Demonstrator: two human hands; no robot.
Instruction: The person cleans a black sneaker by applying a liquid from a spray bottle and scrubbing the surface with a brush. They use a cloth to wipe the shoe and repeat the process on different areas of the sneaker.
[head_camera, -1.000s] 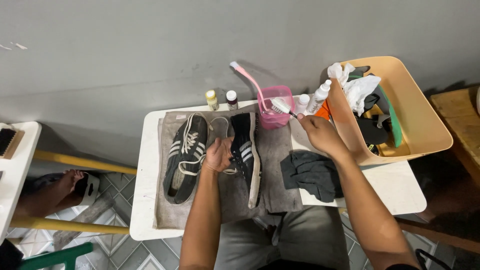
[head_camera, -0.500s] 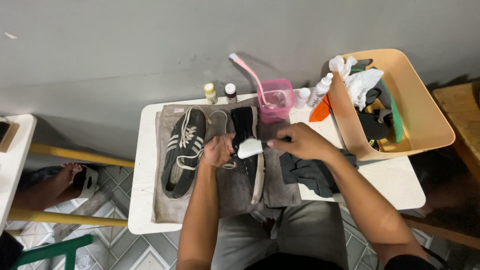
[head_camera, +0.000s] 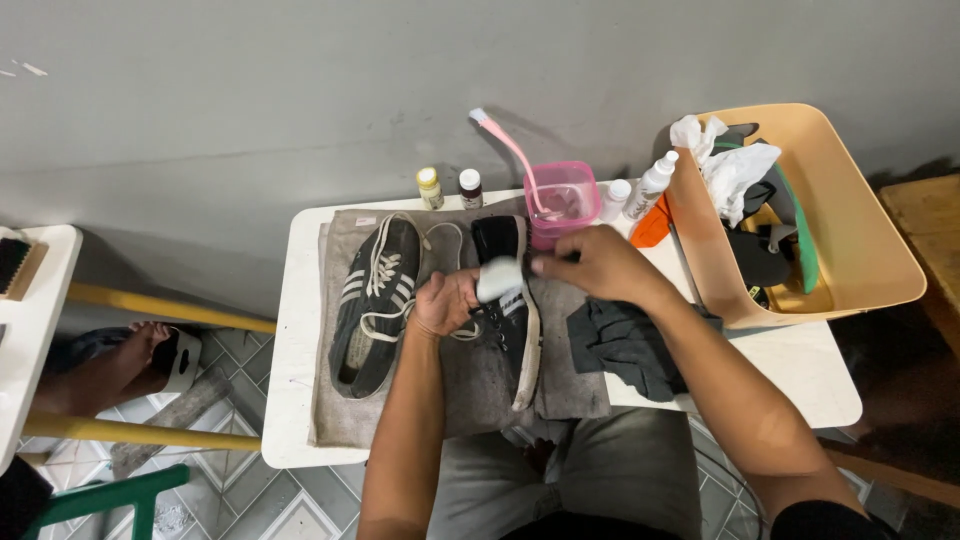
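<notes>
Over the grey mat (head_camera: 580, 385), left hand (head_camera: 443, 301) gripping a dark sneaker (head_camera: 512, 315), right hand (head_camera: 590, 266) pinching a white cloth (head_camera: 499, 279).

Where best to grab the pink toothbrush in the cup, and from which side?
Grip the pink toothbrush on its bare handle above the pink cup, coming from the upper left. It leans that way with its head end free, while the right hand crowds the cup's near side.

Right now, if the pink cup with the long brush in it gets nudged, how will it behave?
The pink cup looks like thin, light plastic, so it would probably slide easily. The long pink brush leans far past its rim, so it may tip toward that side. Whether it holds liquid is unclear.
</notes>
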